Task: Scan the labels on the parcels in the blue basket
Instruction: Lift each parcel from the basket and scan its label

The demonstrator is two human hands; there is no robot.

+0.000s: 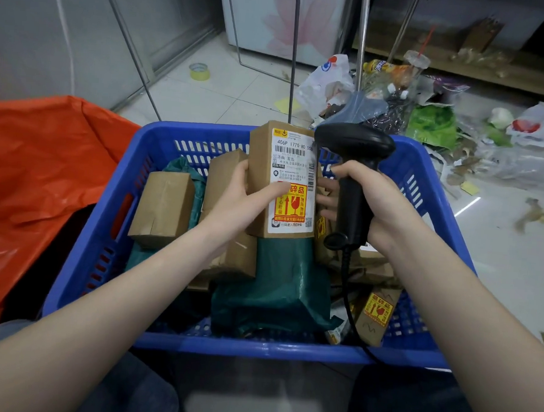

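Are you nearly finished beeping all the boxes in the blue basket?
Hard to say what's done: nothing here marks a parcel as scanned. Right now the left hand holds up a labelled box, and the right hand grips the black scanner beside it. Still lying in the blue basket are more brown boxes and a green bag.

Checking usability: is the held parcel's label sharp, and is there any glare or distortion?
Head view: label on the held parcel is sharp, large print readable; glare streak on the floor tiles at right; wide-angle bending of the blue basket rim.
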